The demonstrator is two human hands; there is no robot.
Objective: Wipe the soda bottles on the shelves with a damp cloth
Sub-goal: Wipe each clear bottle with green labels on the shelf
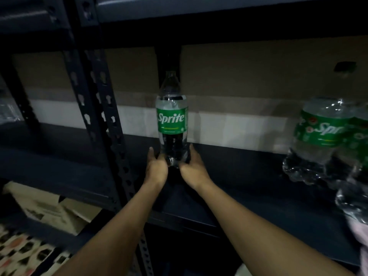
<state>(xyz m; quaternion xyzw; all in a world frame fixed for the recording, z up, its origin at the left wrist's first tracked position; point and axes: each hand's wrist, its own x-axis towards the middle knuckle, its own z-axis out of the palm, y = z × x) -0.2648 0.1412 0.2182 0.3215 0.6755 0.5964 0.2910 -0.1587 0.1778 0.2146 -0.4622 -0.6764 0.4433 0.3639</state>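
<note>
On the dark metal shelf (pixel 249 176), mid-frame: one Sprite bottle (pixel 172 120) stands upright with its green label facing you. Its cap end is lost in shadow against the cardboard boxes (pixel 249 76) at the back.

Your left hand (pixel 156 168) and right hand (pixel 194 170) both sit at its base, one on each side. The fingers are curled round the clear lower section and touch the plastic, so the bottle is clasped between them. Whether its foot rests on the deck or is lifted just off it, you cannot tell; it is too dark under the hands.

Further Sprite bottles (pixel 318 140) stand in a group at the right edge of the same shelf, well apart from the held one and blurred by the lens. Below them, at the lower right edge of the frame, is a pale pink patch (pixel 361 236), possibly the cloth but too blurred to confirm. Neither hand touches it.

Left of the hands is a perforated upright post (pixel 99 108). On the lower level, at left, sits an open cardboard carton (pixel 49 208).
</note>
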